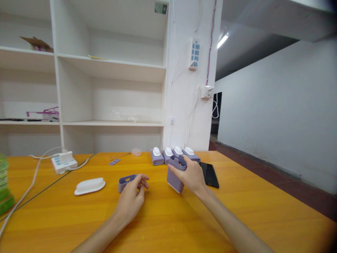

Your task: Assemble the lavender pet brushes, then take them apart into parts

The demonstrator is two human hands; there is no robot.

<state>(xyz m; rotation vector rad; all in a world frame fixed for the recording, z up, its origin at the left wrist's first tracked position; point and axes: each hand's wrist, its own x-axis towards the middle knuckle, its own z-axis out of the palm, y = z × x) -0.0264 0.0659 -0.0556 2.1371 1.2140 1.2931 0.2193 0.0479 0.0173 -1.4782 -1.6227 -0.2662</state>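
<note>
Nearest the camera, the lower edge is crossed by the left forearm and the right forearm, both held over an orange-brown wooden table. At the far left, a green item is cut off by the picture's edge, and beside it a white cable is run back toward a white power strip. White shelving is set behind the table. Next, a white oval piece is laid flat. Farther back, a small purple strip with holes is placed. A low purple band is set just beside the left hand, by which its right end is partly hidden; whether it is touched cannot be told. The fingers are loosely curled, with nothing seen gripped between them. A small translucent piece is left near the back edge. Farther right, four purple cases, topped with white rounded pieces, are lined up there. In front of them, a purple container is held, tilted, in the right hand, its upper opening shown, with the thumb pressed along its near side. Just beside that hand, a black flat device is laid on the table, partly covered
</note>
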